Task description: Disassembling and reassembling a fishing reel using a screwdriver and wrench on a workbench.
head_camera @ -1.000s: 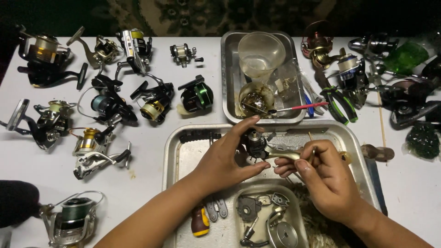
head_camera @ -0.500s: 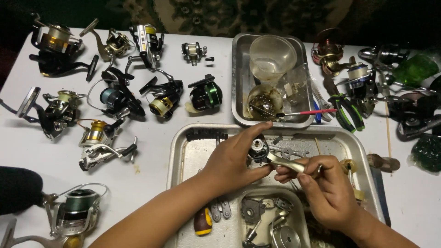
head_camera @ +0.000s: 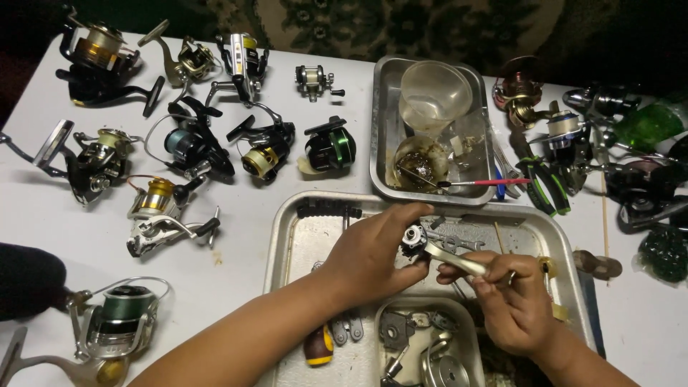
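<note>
We are looking down on a white table crowded with fishing reels. Our left hand is curling around a small dark reel part, thumb and fingertips closed on it, holding it just above the large metal tray in front of us. Our right hand is pinching a slim metal tool between thumb and fingers, closed tightly on its handle end, and the tool's far end is touching the reel part (we cannot tell exactly how it engages). Both hands are hovering over the middle of that tray, close together.

Beneath our wrists, a smaller metal tray is holding loose gears and plates, and a screwdriver with a red and yellow handle is lying just beside it. Behind the large tray, a deep metal pan is holding a clear plastic cup and a greasy round bowl, with a red-handled brush resting across its front rim. To the left, a green and black reel is sitting near a gold-spooled one; green-handled pliers are lying to the right of the pan.
</note>
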